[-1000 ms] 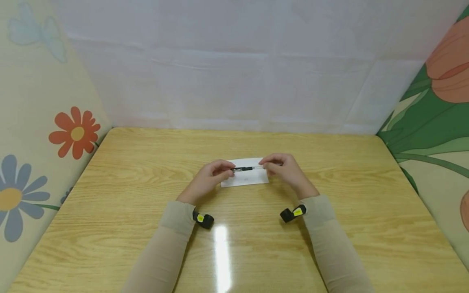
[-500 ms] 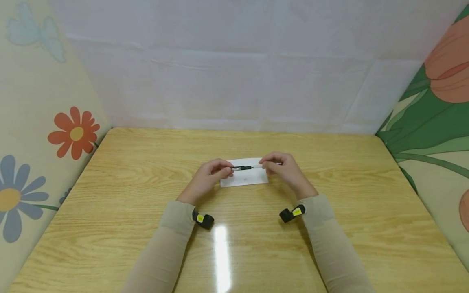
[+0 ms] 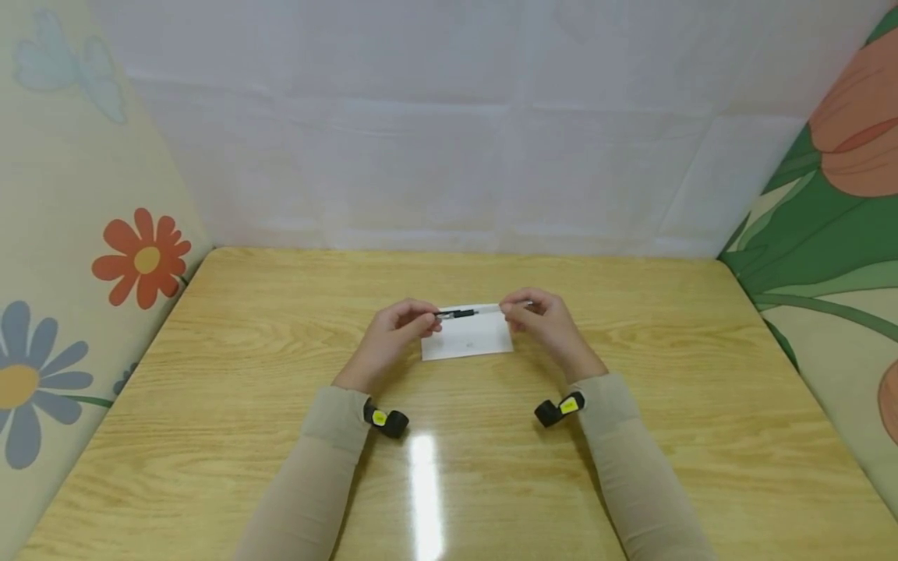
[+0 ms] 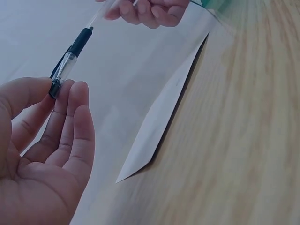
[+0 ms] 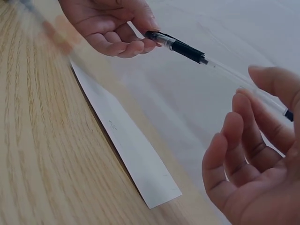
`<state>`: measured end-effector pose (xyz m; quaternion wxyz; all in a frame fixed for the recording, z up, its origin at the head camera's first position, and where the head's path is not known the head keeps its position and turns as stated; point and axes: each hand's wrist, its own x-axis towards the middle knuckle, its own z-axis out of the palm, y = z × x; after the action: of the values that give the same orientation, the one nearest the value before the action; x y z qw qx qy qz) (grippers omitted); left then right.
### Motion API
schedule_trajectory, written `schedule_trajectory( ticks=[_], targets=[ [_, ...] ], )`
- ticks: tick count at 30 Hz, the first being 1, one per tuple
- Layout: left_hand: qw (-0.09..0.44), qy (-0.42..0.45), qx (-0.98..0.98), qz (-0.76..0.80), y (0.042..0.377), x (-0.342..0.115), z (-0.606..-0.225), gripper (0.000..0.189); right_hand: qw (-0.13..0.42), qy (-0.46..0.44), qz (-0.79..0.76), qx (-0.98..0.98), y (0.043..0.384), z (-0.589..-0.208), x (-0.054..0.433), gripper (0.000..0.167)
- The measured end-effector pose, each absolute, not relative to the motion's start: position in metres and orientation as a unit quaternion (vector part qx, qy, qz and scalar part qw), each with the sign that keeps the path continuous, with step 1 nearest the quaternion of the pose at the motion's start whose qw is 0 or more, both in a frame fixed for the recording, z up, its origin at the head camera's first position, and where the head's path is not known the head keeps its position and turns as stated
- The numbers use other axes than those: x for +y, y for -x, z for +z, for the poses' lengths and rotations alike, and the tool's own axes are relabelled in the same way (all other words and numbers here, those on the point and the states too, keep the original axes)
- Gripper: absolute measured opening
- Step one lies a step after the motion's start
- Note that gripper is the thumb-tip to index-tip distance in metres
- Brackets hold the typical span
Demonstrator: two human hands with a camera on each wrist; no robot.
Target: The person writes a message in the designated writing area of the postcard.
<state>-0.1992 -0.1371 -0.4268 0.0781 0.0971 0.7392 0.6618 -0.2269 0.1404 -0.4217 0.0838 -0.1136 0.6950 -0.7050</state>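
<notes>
A pen with a black clip, a black grip and a clear barrel (image 3: 463,314) is held level above a white sheet of paper (image 3: 468,339). My left hand (image 3: 396,331) pinches its black clip end between thumb and fingertips. In the right wrist view, the black grip (image 5: 187,50) ends in a narrow grey piece, beyond which the clear barrel runs toward my right hand (image 5: 255,154). I cannot tell whether the two parts are joined there. My right thumb and forefinger pinch the barrel, with its dark end (image 5: 288,115) showing past the thumb. My other right fingers are loosely curled.
Under the hands is a wood-grain table (image 3: 281,327). The paper lies flat below the pen, with small faint marks on it. A white cloth (image 3: 435,156) hangs behind, and flower-patterned panels (image 3: 828,257) stand at both sides. Each wrist wears a small black camera.
The left hand has shifted slightly left and away from me, and the pen has moved left with it. The right hand has hardly moved. The paper stays in place.
</notes>
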Motion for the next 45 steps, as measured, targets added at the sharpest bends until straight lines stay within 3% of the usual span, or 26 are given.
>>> schedule_trajectory(
  ticks=[22,45],
  targets=[
    [0.065,-0.105,0.716,0.687,0.196,-0.125,-0.420,0.026,0.111,0.104,-0.752,0.641,0.219,-0.425,0.125,0.013],
    [0.077,-0.115,0.704,0.696,0.191,-0.115,-0.416,0.023,0.077,0.136,-0.760,0.630,0.212,-0.424,0.113,0.016]
  ],
)
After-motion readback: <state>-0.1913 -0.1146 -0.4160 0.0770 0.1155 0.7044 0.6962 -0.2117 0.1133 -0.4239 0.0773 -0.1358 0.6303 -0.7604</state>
